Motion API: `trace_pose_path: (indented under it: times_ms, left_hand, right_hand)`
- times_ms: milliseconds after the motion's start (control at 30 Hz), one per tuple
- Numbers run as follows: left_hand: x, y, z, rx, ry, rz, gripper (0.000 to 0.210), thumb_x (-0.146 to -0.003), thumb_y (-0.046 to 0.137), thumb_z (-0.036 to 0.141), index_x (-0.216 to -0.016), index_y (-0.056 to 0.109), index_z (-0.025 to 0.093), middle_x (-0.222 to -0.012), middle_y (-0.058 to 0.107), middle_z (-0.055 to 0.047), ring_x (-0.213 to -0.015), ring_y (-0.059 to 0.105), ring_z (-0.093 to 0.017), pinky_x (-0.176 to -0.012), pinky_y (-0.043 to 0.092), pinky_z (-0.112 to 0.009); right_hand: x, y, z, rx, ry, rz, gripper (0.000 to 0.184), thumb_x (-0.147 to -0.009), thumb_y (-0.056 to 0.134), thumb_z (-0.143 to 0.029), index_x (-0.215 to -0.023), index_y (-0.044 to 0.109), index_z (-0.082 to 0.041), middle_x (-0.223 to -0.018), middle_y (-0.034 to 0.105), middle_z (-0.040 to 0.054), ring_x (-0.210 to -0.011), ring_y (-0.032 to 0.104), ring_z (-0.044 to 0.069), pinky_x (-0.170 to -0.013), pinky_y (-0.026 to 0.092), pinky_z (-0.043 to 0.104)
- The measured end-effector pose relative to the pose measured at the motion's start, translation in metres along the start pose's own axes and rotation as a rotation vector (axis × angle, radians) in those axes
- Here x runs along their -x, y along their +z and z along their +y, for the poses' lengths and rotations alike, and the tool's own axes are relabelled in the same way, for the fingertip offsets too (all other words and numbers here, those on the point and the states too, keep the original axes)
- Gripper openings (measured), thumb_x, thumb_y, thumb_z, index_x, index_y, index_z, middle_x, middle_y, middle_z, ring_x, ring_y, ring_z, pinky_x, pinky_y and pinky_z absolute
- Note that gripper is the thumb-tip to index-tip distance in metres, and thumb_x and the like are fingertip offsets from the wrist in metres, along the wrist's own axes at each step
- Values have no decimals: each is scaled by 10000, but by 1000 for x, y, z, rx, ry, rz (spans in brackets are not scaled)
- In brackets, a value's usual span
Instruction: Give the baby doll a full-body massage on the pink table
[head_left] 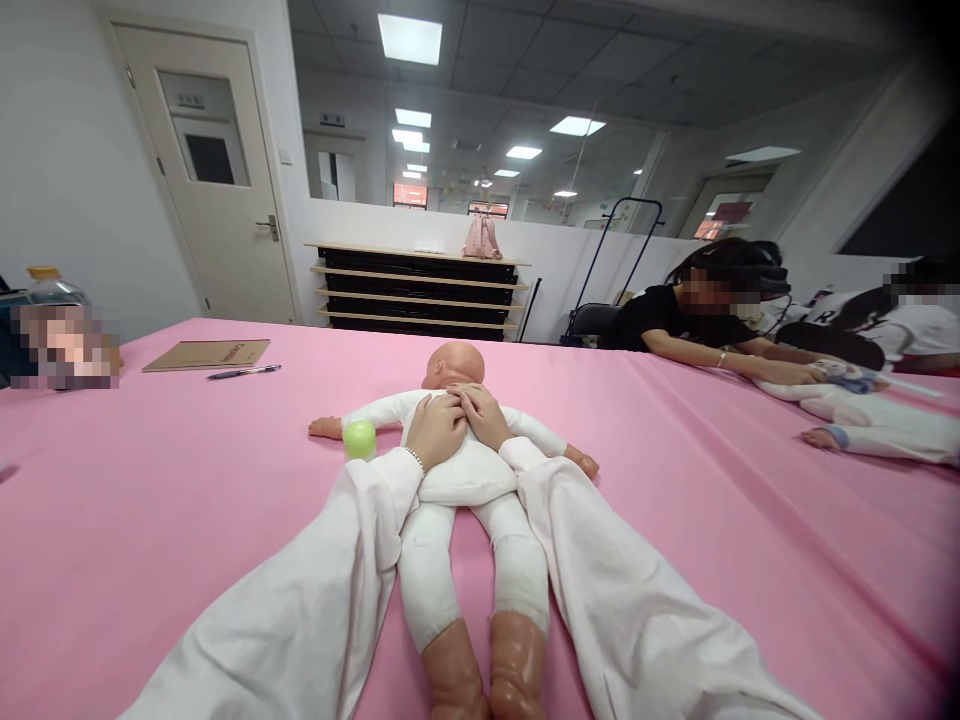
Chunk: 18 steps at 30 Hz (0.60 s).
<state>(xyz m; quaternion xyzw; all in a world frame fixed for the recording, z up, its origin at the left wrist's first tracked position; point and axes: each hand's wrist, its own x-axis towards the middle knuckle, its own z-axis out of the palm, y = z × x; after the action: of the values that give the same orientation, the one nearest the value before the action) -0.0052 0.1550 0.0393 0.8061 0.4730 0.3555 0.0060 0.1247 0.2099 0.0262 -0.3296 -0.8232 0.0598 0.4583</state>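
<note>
A baby doll [469, 480] with a white cloth body and bald plastic head lies stretched out on the pink-covered table, legs toward me. It seems to be face down, its head turned to the left. My left hand [437, 430] rests flat on the left side of the doll's upper back, fingers extended. On the other side, my right hand [484, 412] lies flat, with the fingertips of both hands close together near the doll's neck. Beside the doll's left-hand arm stands a small container with a round green top [360, 438].
A brown notebook [206, 354] and a pen [244, 372] lie at the table's far left, near a bottle with an orange cap [56, 290]. At right, a person in black [697, 320] handles another doll [885, 415]. The pink cloth [225, 480] covers the table.
</note>
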Motion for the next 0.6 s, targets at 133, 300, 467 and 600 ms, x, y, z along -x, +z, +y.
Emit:
trace_pose_path:
  times_ms: [133,300,467,600]
  left_hand:
    - [0,-1,2,-20,46,12,220,-749,461,137,-796,668,194,-943,663,-36,-984,544,-193,-990,320,-407]
    - [1,0,2,26,74,15,237,-747,441,122,-774,672,163,-850,667,-53,-835,582,-175,-822,457,-316]
    - [-1,2,0,56,52,20,267,-765,414,119,-812,673,164,-955,653,-58,-949,558,-174,-903,425,-314]
    - [1,1,0,-4,-225,56,334,-790,416,184,-1065,600,233,-1245,522,-43,-1211,394,-217,-1043,253,-469]
  right_hand:
    - [-2,-2,-3,69,-26,-38,434,-922,244,-390,-1089,604,-213,-1104,620,34,-1089,493,172,-968,366,374]
    - [-7,-6,-3,139,-40,-195,457,-935,159,-360,-1283,436,-253,-1332,444,-3,-1310,257,178,-1073,187,452]
    - [-3,-6,-1,208,26,-210,458,-928,162,-340,-1280,440,-244,-1349,422,6,-1320,240,214,-1054,204,508]
    - [5,-4,2,232,109,-122,461,-920,173,-305,-1207,524,-222,-1301,480,3,-1292,306,186,-1061,264,439]
